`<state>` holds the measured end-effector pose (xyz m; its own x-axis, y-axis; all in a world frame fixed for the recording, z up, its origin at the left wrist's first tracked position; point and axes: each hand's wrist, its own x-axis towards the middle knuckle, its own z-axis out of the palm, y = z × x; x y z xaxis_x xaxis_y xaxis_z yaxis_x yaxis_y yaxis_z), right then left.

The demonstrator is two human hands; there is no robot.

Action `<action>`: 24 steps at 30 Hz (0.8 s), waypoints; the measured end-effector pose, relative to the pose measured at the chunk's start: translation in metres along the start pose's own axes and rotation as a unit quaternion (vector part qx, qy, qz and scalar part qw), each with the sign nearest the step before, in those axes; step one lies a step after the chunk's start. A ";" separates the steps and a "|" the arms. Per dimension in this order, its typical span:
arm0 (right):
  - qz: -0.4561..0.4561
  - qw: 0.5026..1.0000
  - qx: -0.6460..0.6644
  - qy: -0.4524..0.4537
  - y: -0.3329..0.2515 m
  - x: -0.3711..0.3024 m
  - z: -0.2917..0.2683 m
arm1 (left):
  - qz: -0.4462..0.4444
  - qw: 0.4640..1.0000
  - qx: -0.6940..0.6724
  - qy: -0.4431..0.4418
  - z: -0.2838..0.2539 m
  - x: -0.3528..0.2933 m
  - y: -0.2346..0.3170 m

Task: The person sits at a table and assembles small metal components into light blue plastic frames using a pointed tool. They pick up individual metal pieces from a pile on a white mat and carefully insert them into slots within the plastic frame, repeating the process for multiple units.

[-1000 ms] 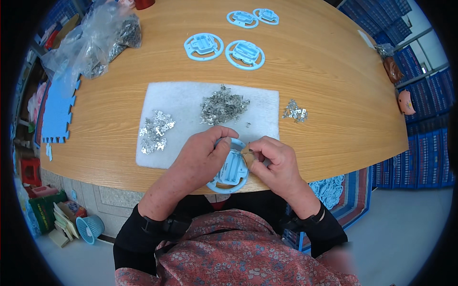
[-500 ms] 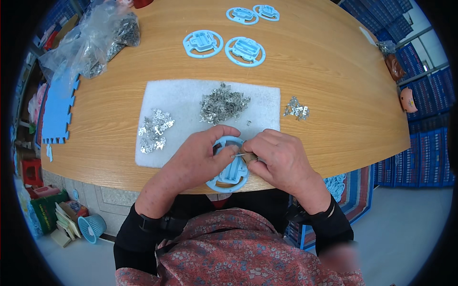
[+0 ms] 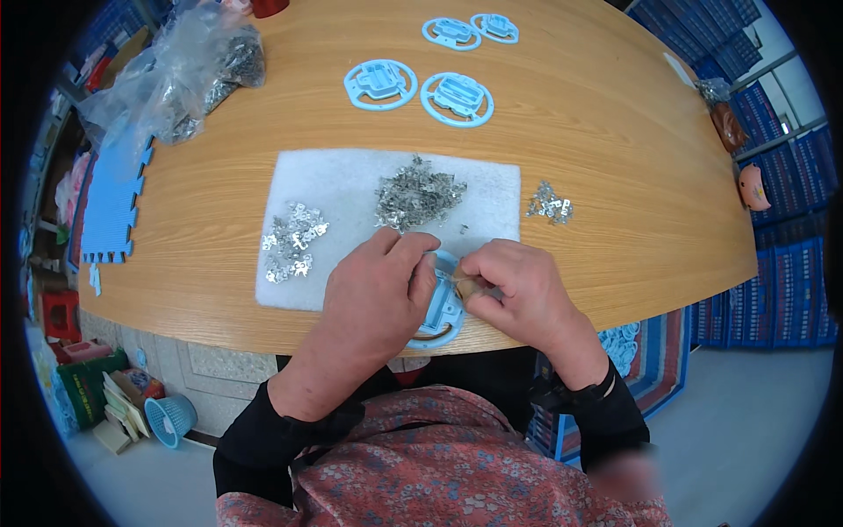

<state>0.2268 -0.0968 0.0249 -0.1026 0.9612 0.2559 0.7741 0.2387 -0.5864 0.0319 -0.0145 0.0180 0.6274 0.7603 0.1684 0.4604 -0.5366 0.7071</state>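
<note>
Blue wheel part: between the two hands at the near table edge, upper part over the white pad.
Right hand: thumb and forefinger pinched on a small brown bit, right beside the wheel's rim; can't make out what it is.
Left hand: fingers bent, thumb down along the wheel; from where I stand, can't tell if they grip anything.
Change from half a second ago: left hand has swung over, knuckles higher, now hiding the wheel's left rim, which showed before; thin pale sliver between the hands now hard to see; right pinch about the same.
White pad: dense heap of metal clips just past the hands; flat shiny metal pieces toward its left side.
Wooden table: small metal pile right of the pad; four more blue wheels farther back, in two pairs.
Far left: clear plastic bag, metal bits inside, near a blue foam mat.
</note>
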 end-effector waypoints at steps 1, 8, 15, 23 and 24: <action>-0.025 0.999 -0.021 0.011 -0.001 0.001 0.000 | 0.018 0.999 0.040 0.013 -0.001 -0.001 0.002; 0.022 0.999 0.050 -0.002 -0.001 -0.001 -0.006 | 0.093 0.993 -0.030 0.062 -0.014 -0.001 0.002; 0.050 0.992 0.114 -0.008 -0.006 -0.004 -0.007 | 0.083 0.985 -0.148 -0.045 -0.023 0.001 -0.003; 0.128 0.982 0.136 -0.012 -0.015 -0.003 -0.004 | 0.098 0.989 -0.105 0.041 -0.008 -0.004 -0.003; 0.128 0.983 0.135 -0.008 -0.015 -0.003 -0.005 | 0.066 0.990 -0.115 0.040 -0.008 -0.005 -0.003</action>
<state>0.2186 -0.1037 0.0369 0.0633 0.9960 0.0630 0.5825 0.0144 -0.8127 0.0224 -0.0136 0.0210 0.6162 0.7212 0.3166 0.2175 -0.5421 0.8116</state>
